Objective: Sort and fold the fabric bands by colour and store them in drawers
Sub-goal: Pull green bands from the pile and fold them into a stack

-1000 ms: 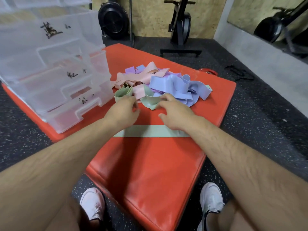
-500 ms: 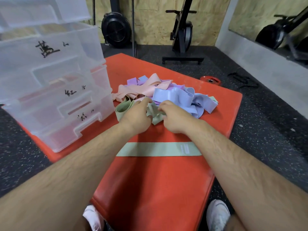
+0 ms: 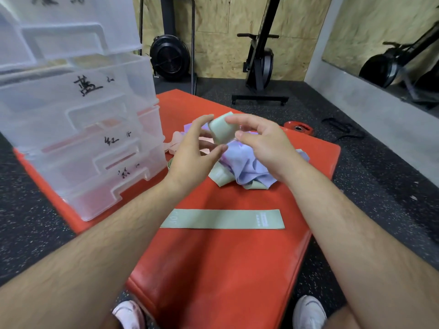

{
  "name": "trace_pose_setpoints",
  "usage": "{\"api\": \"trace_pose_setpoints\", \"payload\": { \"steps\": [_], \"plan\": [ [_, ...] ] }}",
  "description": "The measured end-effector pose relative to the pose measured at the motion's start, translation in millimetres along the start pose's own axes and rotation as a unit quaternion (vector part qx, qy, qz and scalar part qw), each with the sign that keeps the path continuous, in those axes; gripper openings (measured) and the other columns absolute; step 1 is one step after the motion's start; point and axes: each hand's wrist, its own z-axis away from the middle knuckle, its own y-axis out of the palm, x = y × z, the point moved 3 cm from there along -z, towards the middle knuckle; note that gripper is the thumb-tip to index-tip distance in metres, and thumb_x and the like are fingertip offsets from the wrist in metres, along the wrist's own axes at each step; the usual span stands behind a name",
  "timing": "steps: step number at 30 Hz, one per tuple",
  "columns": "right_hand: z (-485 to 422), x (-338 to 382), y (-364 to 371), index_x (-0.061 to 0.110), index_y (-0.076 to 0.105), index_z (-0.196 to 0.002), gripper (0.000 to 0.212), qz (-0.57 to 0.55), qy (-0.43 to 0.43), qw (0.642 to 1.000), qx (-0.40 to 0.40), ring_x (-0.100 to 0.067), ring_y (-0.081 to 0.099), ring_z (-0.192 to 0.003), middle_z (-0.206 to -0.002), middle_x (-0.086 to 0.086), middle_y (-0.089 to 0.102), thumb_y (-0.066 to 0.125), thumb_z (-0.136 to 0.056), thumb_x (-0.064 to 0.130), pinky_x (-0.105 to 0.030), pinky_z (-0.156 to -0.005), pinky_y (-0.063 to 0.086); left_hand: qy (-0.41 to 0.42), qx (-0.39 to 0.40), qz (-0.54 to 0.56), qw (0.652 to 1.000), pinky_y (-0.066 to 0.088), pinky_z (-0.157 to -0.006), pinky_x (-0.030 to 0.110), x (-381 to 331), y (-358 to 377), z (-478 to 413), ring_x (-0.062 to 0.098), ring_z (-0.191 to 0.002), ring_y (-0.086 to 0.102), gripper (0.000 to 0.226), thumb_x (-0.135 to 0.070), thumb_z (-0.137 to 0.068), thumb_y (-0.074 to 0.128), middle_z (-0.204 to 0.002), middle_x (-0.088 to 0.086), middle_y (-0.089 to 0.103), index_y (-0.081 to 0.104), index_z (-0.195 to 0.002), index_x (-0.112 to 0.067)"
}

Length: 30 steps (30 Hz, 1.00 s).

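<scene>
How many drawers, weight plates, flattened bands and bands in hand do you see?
Drawers: 4
Flat green band on the mat: 1
Held green band, between left hand and right hand: 1
Red weight plate: 1
Total: 7

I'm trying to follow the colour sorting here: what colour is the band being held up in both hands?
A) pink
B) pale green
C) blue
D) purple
B: the band pinched between the left hand and the right hand is pale green, the same shade as the flat band lying on the mat.
</scene>
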Motion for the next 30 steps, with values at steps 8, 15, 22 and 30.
{"api": "trace_pose_setpoints", "payload": {
  "steps": [8,15,22,30],
  "plan": [
    [10.8,-5.4,-9.0,0.017,0.067,-0.128,0.040,-0.057,0.057,0.997,0.011,0.001,0.062,-0.099,-0.122,0.006,0.070,0.059,-0.094,-0.002,-0.013,-0.087,0.048,-0.058,0.009,0.137,0.989,0.055,-0.071,0.025,-7.7,4.3,6.6,0.012,-0.069,0.062,0.060,-0.010,-0.089,0.070,-0.073,0.001,0.062,0.040,-0.133,-0.035],
    [22.0,-12.2,-2.5,0.027,0.064,-0.126,0.067,0.006,0.052,0.994,0.096,-0.024,0.064,-0.107,-0.127,-0.008,0.063,0.051,-0.078,-0.019,-0.036,-0.088,0.056,-0.185,0.001,0.218,0.958,0.052,-0.054,0.025,-17.2,2.9,13.1,0.014,-0.059,0.066,0.008,-0.010,-0.093,0.066,-0.077,0.004,0.067,0.062,-0.096,-0.016],
    [19.1,-21.5,4.2,0.027,0.065,-0.089,0.012,0.088,0.053,0.994,0.048,-0.005,0.043,-0.063,-0.075,0.007,0.049,0.060,-0.099,0.024,-0.019,-0.063,0.039,-0.064,0.030,-0.106,0.992,0.033,-0.056,0.026,-21.4,-4.7,27.9,0.008,-0.056,0.037,0.050,-0.050,-0.099,0.046,-0.057,-0.010,0.034,0.039,-0.062,-0.017],
    [24.5,-25.9,22.1,0.018,0.057,-0.090,0.015,0.119,0.069,0.984,0.112,0.005,0.045,-0.050,-0.056,0.020,0.053,0.054,-0.103,0.023,-0.010,-0.051,0.035,0.003,0.059,-0.113,0.992,0.043,-0.068,0.017,-10.7,-9.9,23.3,-0.001,-0.069,0.053,0.008,-0.022,-0.092,0.066,-0.081,-0.010,0.064,0.069,-0.099,-0.020]
  ]
}}
